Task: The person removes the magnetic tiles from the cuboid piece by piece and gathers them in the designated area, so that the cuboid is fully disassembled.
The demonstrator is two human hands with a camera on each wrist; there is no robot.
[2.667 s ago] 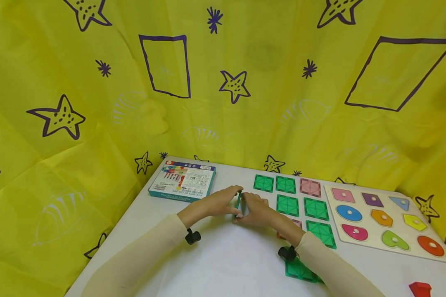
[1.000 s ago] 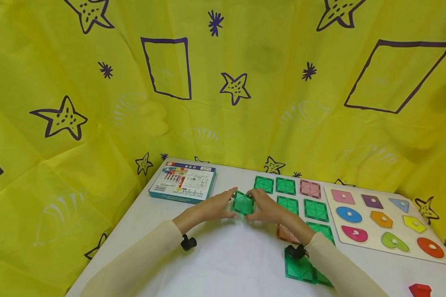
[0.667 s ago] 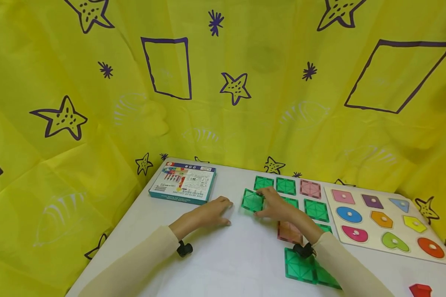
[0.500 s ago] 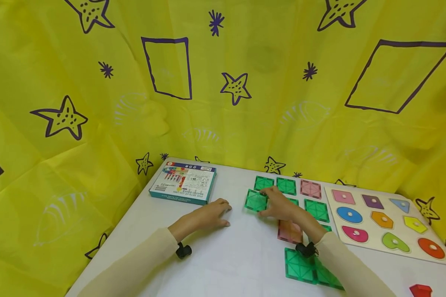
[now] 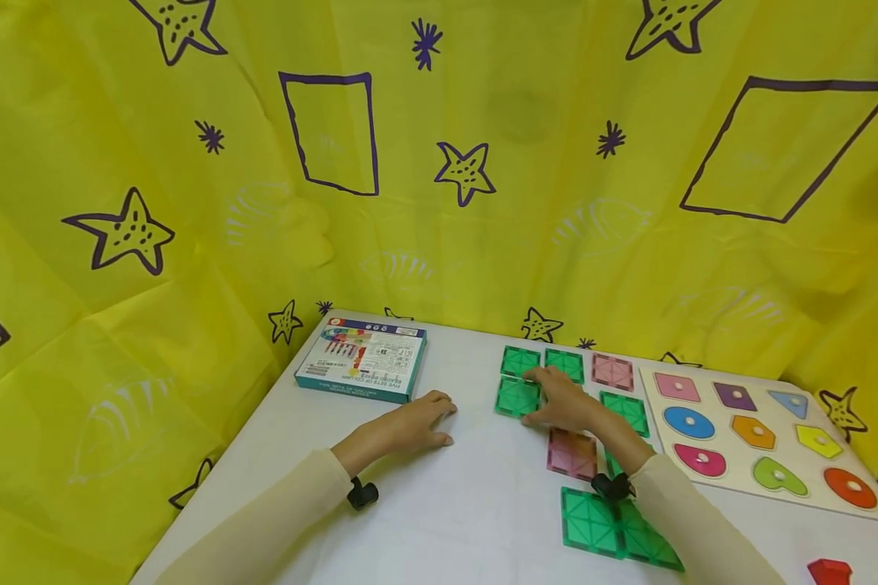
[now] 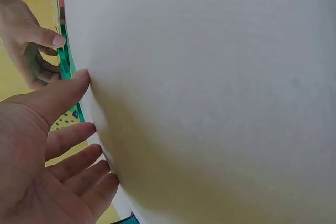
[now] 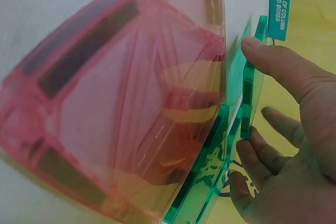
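Observation:
My right hand (image 5: pixel 567 402) pinches a translucent green square magnetic tile (image 5: pixel 515 398) by its edges, thumb on the near side and fingers on the far side. This tile lies almost level, just in front of another green tile (image 5: pixel 520 361) in the back row; whether it touches the table cannot be told. In the right wrist view, the thumb and fingertips (image 7: pixel 253 43) meet the tile's edge (image 7: pixel 247 98). My left hand (image 5: pixel 413 424) holds nothing, its fingers loosely bent close to the white table. A pink tile (image 5: pixel 572 453) lies in front of the right hand.
More green tiles (image 5: pixel 588 520) and a second pink tile (image 5: pixel 612 371) lie around the right arm. A wooden shape puzzle board (image 5: pixel 739 479) is at right, with a red block (image 5: pixel 830 571) near it. A flat box (image 5: pixel 366 361) sits back left. Yellow curtain (image 5: pixel 410 227) hangs behind.
Both hands held the green tile earlier. The left hand let go and drew back left; the right hand carried the tile right and lowered it in front of the back row.

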